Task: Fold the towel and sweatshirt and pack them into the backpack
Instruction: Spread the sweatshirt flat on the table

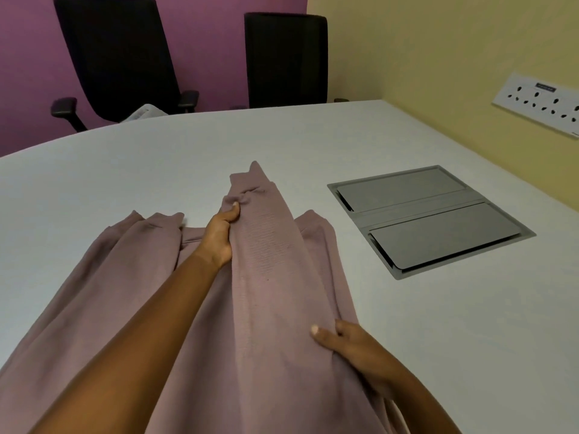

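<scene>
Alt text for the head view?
Two bare hands hold a mauve sweatshirt spread on a white table: the left hand grips a raised fold near a cuff, the right hand pinches the near edge. A grey cable hatch lies right, two black chairs behind.

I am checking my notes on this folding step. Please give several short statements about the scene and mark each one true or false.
1. The left hand grips the sweatshirt. True.
2. The sweatshirt lies on a chair. False: it lies on the white table.
3. The right hand holds the sweatshirt's right edge. True.
4. A backpack stands on the table. False: no backpack is in view.
</scene>
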The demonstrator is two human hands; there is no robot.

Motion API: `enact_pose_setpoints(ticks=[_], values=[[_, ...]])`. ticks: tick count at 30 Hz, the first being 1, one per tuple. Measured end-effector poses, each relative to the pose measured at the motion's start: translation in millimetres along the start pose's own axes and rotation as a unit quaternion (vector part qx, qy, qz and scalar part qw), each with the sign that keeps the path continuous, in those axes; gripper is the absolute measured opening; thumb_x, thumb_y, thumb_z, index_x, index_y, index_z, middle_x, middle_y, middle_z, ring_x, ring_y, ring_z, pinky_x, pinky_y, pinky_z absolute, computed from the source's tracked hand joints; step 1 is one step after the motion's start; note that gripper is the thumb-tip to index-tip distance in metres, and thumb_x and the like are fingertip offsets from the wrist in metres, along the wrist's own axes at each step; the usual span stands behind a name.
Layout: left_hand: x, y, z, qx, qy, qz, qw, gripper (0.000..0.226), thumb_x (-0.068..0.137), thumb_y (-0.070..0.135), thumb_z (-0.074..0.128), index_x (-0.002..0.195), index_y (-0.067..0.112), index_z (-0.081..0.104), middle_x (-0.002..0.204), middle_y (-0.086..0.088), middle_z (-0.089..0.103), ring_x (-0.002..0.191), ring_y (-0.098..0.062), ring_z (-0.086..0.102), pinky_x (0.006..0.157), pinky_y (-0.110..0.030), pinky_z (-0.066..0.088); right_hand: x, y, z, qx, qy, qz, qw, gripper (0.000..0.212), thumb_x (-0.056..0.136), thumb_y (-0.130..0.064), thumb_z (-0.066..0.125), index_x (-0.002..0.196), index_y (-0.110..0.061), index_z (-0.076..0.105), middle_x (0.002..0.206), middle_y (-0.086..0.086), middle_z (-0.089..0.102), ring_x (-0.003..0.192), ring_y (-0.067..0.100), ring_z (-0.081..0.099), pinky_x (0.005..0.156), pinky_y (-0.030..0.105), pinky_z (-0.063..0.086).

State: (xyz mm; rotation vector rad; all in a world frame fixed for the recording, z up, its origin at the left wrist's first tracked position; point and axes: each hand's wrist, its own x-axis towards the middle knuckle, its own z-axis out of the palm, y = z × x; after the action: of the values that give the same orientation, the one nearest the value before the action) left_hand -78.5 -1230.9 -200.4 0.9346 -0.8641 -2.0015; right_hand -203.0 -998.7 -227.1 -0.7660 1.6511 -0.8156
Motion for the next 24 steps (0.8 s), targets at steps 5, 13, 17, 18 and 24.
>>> enact_pose_setpoints(ticks=[5, 13, 17, 18, 24], values=[[10.5, -4.1, 3.4, 0.037, -0.012, 0.036, 0.999, 0.025, 0.1, 0.029, 0.036, 0.106, 0.017, 0.057, 0.096, 0.001, 0.071, 0.102, -0.018, 0.061, 0.072, -0.026, 0.055, -25.0, 28.1, -17.0, -0.085, 0.127, -0.002, 0.988, 0.016, 0.083, -0.047, 0.059, 0.088, -0.032, 0.062, 0.087, -0.01, 0.066, 0.084, 0.003, 0.061, 0.079, 0.015, 0.049], [-27.9, -55.6, -6.7, 0.312, 0.15, 0.069, 0.936, 0.044, 0.1, 0.021, 0.038, 0.14, 0.005, 0.029, 0.125, -0.007, 0.047, 0.116, -0.025, 0.048, 0.09, -0.027, 0.037, -59.4, 59.9, -2.9, -0.234, 0.167, 0.003, 0.958, 0.017, 0.089, -0.04, 0.054, 0.101, -0.033, 0.045, 0.079, -0.015, 0.059, 0.079, 0.005, 0.059, 0.067, 0.008, 0.041], [-70.6, -100.9, -18.9, 0.436, 0.124, 0.13, 0.882, 0.051, 0.097, 0.017, 0.042, 0.145, 0.009, 0.026, 0.146, -0.011, 0.039, 0.131, -0.029, 0.042, 0.11, -0.038, 0.034, -68.6, 66.2, 17.0, -0.293, 0.211, 0.024, 0.932, 0.038, 0.096, -0.045, 0.035, 0.127, -0.025, 0.04, 0.118, 0.006, 0.063, 0.11, 0.024, 0.059, 0.089, 0.028, 0.044], [-81.7, -112.7, -21.9, 0.476, 0.123, 0.136, 0.86, 0.053, 0.097, 0.017, 0.042, 0.146, 0.008, 0.025, 0.148, -0.011, 0.036, 0.134, -0.029, 0.039, 0.112, -0.037, 0.031, -70.6, 66.3, 20.8, -0.314, 0.223, 0.032, 0.922, 0.04, 0.097, -0.046, 0.03, 0.131, -0.026, 0.037, 0.122, 0.005, 0.061, 0.111, 0.023, 0.059, 0.091, 0.028, 0.044], [-155.4, -161.5, -28.1, 0.653, 0.154, 0.16, 0.724, 0.059, 0.09, 0.029, 0.028, 0.139, -0.002, 0.037, 0.142, -0.019, 0.044, 0.132, -0.035, 0.042, 0.111, -0.04, 0.03, -81.7, 68.6, 34.2, -0.357, 0.268, 0.007, 0.895, 0.042, 0.099, -0.042, 0.021, 0.138, -0.028, 0.028, 0.132, -0.006, 0.053, 0.115, 0.016, 0.057, 0.097, 0.031, 0.044]])
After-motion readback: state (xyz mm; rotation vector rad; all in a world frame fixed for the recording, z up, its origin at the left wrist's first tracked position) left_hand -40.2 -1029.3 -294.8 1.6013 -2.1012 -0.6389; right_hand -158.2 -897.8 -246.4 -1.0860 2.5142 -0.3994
